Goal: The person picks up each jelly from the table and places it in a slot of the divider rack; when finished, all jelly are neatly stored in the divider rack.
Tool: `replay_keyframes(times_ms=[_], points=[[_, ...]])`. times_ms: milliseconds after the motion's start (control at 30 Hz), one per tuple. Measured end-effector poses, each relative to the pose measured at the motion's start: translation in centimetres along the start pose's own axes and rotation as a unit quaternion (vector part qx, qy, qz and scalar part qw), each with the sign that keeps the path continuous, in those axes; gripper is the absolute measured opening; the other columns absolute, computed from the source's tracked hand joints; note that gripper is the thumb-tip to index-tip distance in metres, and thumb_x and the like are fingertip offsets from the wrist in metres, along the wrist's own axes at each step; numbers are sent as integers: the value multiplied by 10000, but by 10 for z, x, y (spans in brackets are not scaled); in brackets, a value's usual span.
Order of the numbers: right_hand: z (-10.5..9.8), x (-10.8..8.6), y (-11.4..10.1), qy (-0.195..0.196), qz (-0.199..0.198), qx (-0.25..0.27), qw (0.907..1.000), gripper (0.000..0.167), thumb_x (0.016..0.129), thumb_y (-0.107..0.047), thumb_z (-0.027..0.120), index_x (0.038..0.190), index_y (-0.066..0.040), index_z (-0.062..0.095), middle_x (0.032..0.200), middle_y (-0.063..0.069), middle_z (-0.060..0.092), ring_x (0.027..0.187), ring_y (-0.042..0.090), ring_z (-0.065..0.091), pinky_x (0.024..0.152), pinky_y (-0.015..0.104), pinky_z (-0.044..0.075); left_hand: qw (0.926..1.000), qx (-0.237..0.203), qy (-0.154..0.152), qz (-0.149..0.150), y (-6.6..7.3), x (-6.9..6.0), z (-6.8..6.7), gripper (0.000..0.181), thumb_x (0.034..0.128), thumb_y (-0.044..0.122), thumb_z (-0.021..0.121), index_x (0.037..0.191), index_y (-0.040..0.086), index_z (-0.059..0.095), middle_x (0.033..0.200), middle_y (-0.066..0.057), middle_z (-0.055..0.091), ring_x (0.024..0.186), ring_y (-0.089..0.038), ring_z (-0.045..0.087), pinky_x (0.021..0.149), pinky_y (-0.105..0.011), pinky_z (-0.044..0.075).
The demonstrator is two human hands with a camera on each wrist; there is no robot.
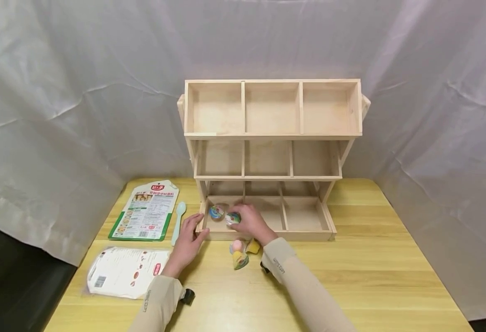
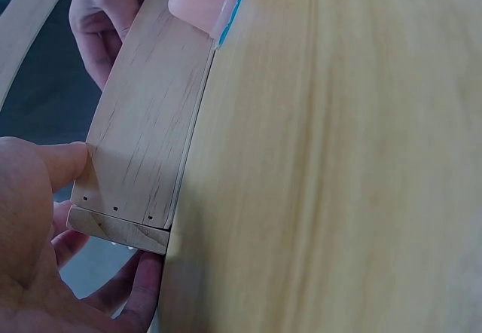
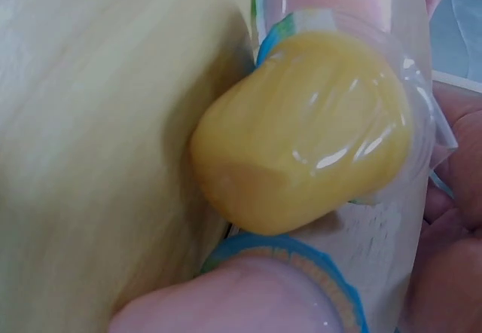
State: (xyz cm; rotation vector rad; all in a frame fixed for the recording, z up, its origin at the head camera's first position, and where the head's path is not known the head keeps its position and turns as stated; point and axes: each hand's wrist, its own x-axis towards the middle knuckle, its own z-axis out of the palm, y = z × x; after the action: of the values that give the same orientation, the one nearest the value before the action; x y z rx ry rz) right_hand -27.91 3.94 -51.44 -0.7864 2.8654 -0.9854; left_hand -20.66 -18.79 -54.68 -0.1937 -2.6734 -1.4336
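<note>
A wooden three-tier shelf (image 1: pixel 267 236) has two jelly cups in its bottom left compartment: one with a blue lid (image 1: pixel 216 212), and beside it another (image 1: pixel 232 218) pinched by my right hand (image 1: pixel 252 223). My left hand (image 1: pixel 186 246) holds the shelf's lower left corner, thumb on the front board (image 2: pixel 143 122) and fingers around its end in the left wrist view. Before the shelf lie a pink cup (image 1: pixel 237 245) and two yellow ones (image 1: pixel 253 246) (image 1: pixel 240 260). The right wrist view has a yellow cup (image 3: pixel 309 129) up close, partly covering the board; my right fingers' grip is hidden there.
On the table's left lie a green-and-white packet (image 1: pixel 145 212), a white packet (image 1: pixel 124 272) and a pale green spoon (image 1: pixel 178 223) beside the shelf. Grey curtains (image 1: pixel 81 92) hang behind and at both sides of the wooden table (image 1: pixel 375 258).
</note>
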Motion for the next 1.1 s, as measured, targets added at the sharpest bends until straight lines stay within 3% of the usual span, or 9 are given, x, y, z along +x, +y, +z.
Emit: replay_keyframes(times_ms=[133,367,567,767,967,1100], points=[[0,-1,0,-35,-46,186,9998,446,820,-130,881,1235,-57,737,1263,129,728,1178,344,661,1107,525,476,10000,-39,-10,-14,-2,0,1,573,1055,261,614,1558,60,430,1610,-151,346,1400,-373,479,1080,-518,503],[-3,-4,2,-107,68,326,9994,539,827,-107,871,1329,-52,680,1333,136,693,1172,314,664,1045,457,541,9999,-84,-98,-87,-4,0,3,576,1056,281,610,1566,88,426,1626,-133,328,1440,-367,440,1119,-518,478],[-13,-11,2,-22,-49,458,9989,535,851,-101,843,1354,-72,664,1340,124,677,1192,324,643,1055,491,530,9998,-146,-95,-98,-2,1,3,565,1059,257,609,1564,80,427,1623,-135,329,1442,-379,439,1122,-526,475],[-30,-29,2,110,68,569,9983,505,900,-114,801,1384,-134,655,1381,81,662,1265,324,615,1100,528,496,9998,-120,-108,-124,-2,1,2,570,1057,244,613,1565,70,422,1622,-142,328,1436,-377,446,1120,-520,477],[-47,-52,6,296,178,671,9971,450,913,-116,787,1350,-125,682,1433,138,629,1427,395,481,1173,621,387,9997,-111,-142,-181,-1,1,-1,579,1060,266,606,1571,73,413,1631,-138,314,1447,-371,435,1128,-524,469],[-54,-71,11,405,127,675,9968,404,910,-121,791,1306,-113,708,1317,97,684,1300,385,579,1094,573,488,9996,-105,-167,-195,-1,1,-1,582,1062,278,602,1574,78,409,1638,-137,305,1450,-374,432,1138,-521,462]])
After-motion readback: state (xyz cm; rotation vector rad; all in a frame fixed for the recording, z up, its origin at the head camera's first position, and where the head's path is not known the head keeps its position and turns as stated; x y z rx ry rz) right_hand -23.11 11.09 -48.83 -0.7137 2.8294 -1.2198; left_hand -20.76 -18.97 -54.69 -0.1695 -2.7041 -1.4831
